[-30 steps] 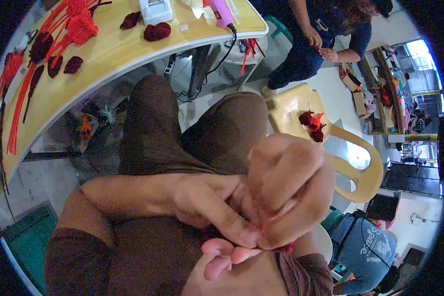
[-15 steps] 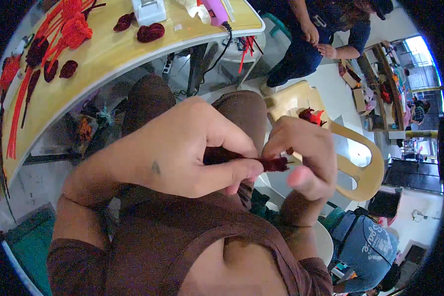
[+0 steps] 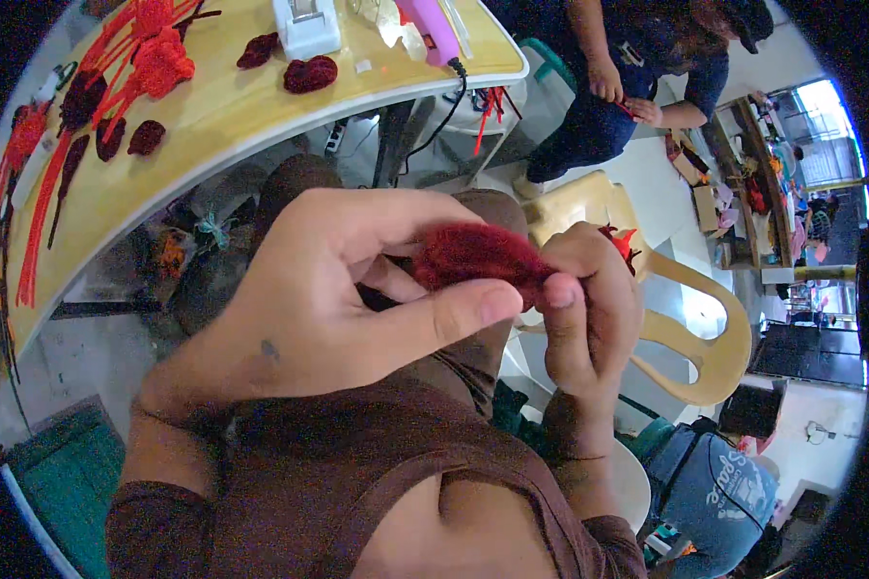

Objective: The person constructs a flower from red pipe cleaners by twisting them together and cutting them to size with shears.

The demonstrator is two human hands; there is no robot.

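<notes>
Between my two hands, above my lap, is a dark red fuzzy petal-shaped piece (image 3: 475, 255). My left hand (image 3: 357, 289) holds its broad body, with the thumb along its lower side and fingers behind. My right hand (image 3: 589, 299) pinches its narrow right end between thumb and forefinger. The fingers of both hands are closed on it, and part of its underside is hidden by the left thumb. Similar dark red fuzzy pieces (image 3: 310, 74) lie on the yellow table at the upper left.
The yellow table (image 3: 232, 106) carries bright red fuzzy stems (image 3: 159, 63), a white tape dispenser (image 3: 307, 27) and a pink-purple corded tool (image 3: 431, 29). A cream plastic chair (image 3: 710, 299) stands on the right. One person (image 3: 647, 58) works beyond it; another (image 3: 710, 482) sits at the lower right.
The dark red piece has been turned so its broad face shows more. My right thumb and forefinger have closed on its tip. The view has shifted slightly.
</notes>
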